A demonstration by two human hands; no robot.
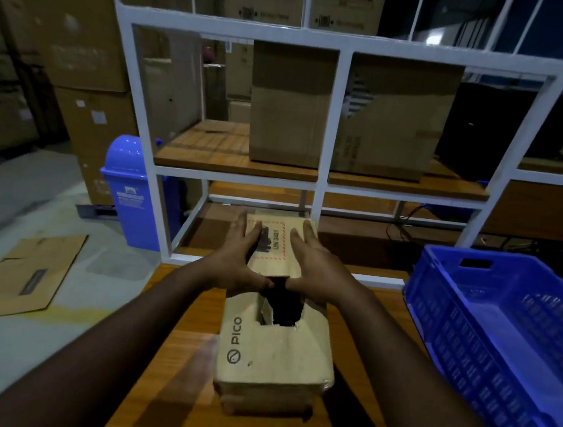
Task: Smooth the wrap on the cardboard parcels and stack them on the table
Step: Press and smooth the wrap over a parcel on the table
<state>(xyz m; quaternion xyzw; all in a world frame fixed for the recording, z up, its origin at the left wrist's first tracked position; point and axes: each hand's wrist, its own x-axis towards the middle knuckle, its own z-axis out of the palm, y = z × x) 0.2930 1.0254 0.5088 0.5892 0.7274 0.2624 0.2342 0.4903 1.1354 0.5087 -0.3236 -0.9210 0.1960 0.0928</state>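
A wooden table (170,357) carries a blue plastic crate (502,338) at its right edge and, in the middle, a stack of cardboard parcels (273,350); the top one has a torn hole. A smaller parcel (275,247) sits on the stack's far end, held between two hands. The left hand (239,261) grips its left side, the right hand (316,268) its right side, fingers curved along the edges, thumbs at its near end.
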